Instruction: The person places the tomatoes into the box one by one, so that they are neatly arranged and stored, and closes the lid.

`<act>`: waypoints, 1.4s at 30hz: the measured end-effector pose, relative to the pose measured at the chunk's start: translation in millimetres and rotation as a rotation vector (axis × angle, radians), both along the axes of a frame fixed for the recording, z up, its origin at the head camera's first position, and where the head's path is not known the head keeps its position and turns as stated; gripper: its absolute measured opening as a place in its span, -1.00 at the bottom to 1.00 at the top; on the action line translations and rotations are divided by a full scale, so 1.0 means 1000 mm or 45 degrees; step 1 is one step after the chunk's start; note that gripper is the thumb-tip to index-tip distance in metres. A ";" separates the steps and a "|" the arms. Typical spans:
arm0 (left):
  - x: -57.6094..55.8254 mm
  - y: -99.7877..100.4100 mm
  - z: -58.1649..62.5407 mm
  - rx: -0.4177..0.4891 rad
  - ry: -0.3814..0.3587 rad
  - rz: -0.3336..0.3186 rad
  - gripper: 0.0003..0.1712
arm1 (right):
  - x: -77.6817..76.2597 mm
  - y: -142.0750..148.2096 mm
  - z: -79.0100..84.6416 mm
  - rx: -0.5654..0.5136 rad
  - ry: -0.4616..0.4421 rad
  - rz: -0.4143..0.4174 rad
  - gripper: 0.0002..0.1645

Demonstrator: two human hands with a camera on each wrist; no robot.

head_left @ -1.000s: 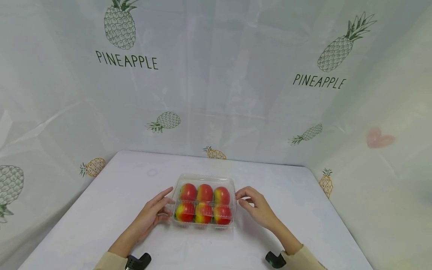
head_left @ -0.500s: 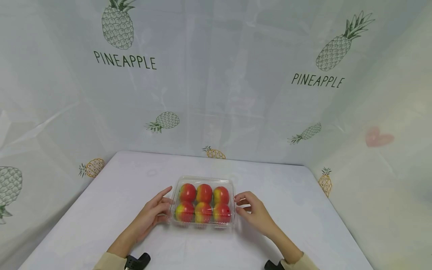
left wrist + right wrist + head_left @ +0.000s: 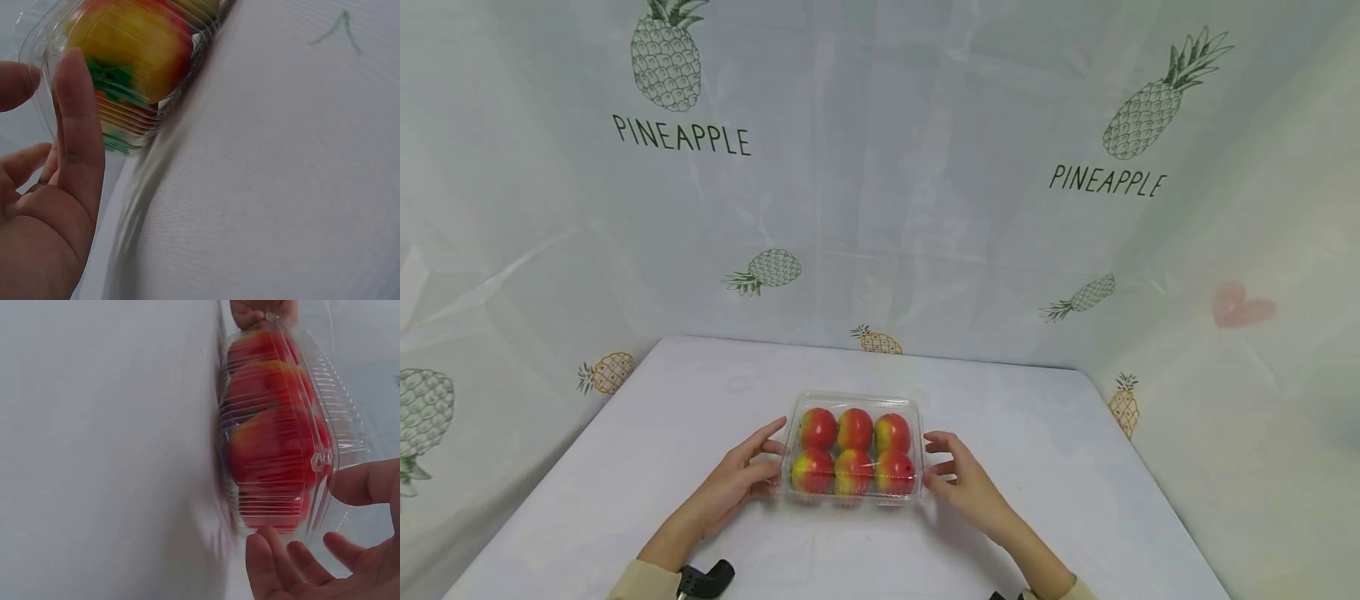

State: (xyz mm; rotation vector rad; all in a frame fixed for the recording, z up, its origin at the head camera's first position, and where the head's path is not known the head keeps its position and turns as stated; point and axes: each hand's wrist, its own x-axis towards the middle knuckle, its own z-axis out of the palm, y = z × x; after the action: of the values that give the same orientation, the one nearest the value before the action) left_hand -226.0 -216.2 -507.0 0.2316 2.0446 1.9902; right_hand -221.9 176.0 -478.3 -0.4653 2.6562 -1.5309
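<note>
A clear plastic fruit box (image 3: pixel 859 403) sits at the middle of the white tabletop, its ribbed lid down. Inside are several red-and-yellow fruits (image 3: pixel 854 429) in two rows. My left hand (image 3: pixel 730 487) is at the box's left end. In the left wrist view its thumb overlaps the clear wall, with a fingertip by the rim. At the opposite end is my right hand (image 3: pixel 970 492), fingers spread and lightly bent. The right wrist view shows one right fingertip (image 3: pixel 353 484) right at the rim's corner, and the others beside the ribbed side wall.
The white table (image 3: pixel 715 375) reaches back to a pale curtain (image 3: pixel 880 208) printed with pineapples. A black wrist strap mount (image 3: pixel 706 579) sits on my left wrist, below the hand. A green mark (image 3: pixel 340 31) lies on the tabletop.
Bright reflections along the lid have shifted toward its front, and the front fruits show more plainly. My right hand has shifted slightly down, its fingers spreading. The left hand is almost still.
</note>
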 end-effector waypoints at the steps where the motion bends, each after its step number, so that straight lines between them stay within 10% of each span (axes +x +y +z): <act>1: 0.000 0.000 0.000 -0.002 -0.003 -0.009 -0.12 | 0.001 0.000 0.000 0.009 -0.025 -0.008 -0.32; 17: 0.002 0.002 -0.003 -0.009 -0.047 -0.095 0.03 | 0.006 0.006 -0.004 -0.189 -0.353 0.236 0.04; 42: 0.002 0.006 -0.003 0.020 -0.030 -0.144 0.00 | 0.002 0.005 -0.013 -0.290 -0.359 0.179 -0.05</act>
State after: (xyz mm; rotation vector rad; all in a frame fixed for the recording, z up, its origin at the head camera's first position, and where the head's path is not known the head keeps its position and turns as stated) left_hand -223.5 -210.5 -509.8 0.3185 1.9570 1.9322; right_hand -219.5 180.9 -491.6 -0.4009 2.2063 -1.7184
